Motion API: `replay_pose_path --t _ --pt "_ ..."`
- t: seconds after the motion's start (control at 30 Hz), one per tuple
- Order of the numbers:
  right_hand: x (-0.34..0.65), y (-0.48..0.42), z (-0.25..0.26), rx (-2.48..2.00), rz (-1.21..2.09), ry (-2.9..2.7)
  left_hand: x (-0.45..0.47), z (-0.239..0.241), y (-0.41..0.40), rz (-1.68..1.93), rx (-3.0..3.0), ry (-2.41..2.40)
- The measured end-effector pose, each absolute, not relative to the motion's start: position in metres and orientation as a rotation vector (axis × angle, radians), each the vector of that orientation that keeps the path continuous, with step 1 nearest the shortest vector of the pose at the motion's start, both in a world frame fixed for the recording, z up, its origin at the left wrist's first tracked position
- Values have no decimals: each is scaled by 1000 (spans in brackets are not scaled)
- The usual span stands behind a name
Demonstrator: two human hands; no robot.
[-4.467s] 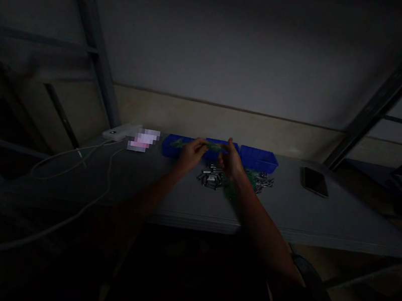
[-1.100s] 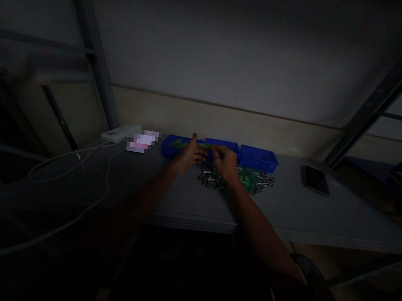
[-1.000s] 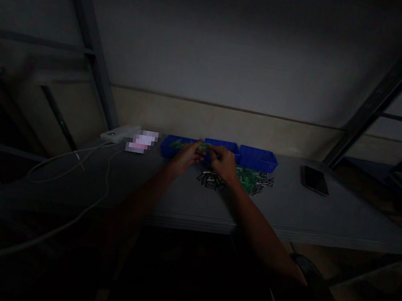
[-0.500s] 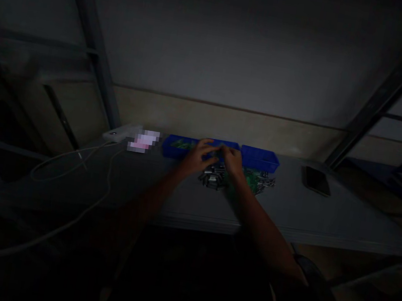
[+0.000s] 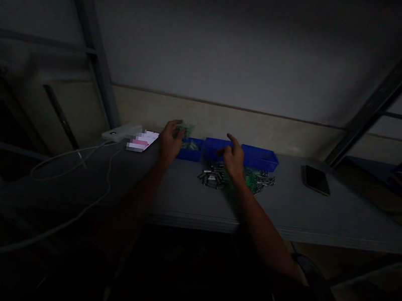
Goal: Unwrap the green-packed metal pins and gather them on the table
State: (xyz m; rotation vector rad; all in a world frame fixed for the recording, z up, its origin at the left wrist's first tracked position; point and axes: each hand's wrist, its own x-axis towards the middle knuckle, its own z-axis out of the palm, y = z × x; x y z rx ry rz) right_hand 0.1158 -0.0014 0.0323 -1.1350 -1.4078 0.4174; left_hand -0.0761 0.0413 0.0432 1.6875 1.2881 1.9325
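Note:
My left hand (image 5: 170, 140) is closed on a small translucent greenish bag (image 5: 187, 128), held over the left blue bin (image 5: 190, 155). Similar greenish pieces lie in that bin. Above the front of the middle blue bin (image 5: 213, 145), my right hand (image 5: 234, 160) has its index finger stretched out and its fingers apart, with nothing visible in them. Just under the right hand, a pile of small shiny metal pieces (image 5: 212, 178) lies on the table beside green see-through bags (image 5: 251, 180). Dim light hides finer detail.
The right blue bin (image 5: 260, 156) stands against the wall. A dark phone (image 5: 316, 180) lies to the right on the grey table (image 5: 192, 202). At left are a lit phone (image 5: 148, 140), a white box (image 5: 116, 133) and a trailing white cable (image 5: 109, 179).
My hands were close together over the middle bin and have parted. The left has moved left over the left bin with the greenish bag; the right stays near its place, fingers now spread.

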Motion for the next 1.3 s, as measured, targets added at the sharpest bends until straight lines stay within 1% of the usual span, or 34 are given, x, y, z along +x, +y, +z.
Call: replay_pose_path --t 0.13,0.3,0.4,0.6,0.77,1.1,1.3 --pt "119 -2 33 -1161 344 -1420 -94 41 47 1994 1719 1496" --pt "116 -4 33 -1141 250 -1441 -97 30 55 1952 1916 1517" --pt "117 -4 33 -1158 203 -1424 -98 27 60 1862 2059 1560" --pt "118 1 31 -1185 233 -1444 -106 22 70 1707 2205 1660" --pt "116 2 29 -1196 244 -1479 -107 19 70 1309 2247 1731" --pt "113 4 29 -1331 305 -1555 -99 20 61 1252 2330 1674" --pt "135 10 34 -1460 316 -1589 -97 21 59 1067 2380 1763"
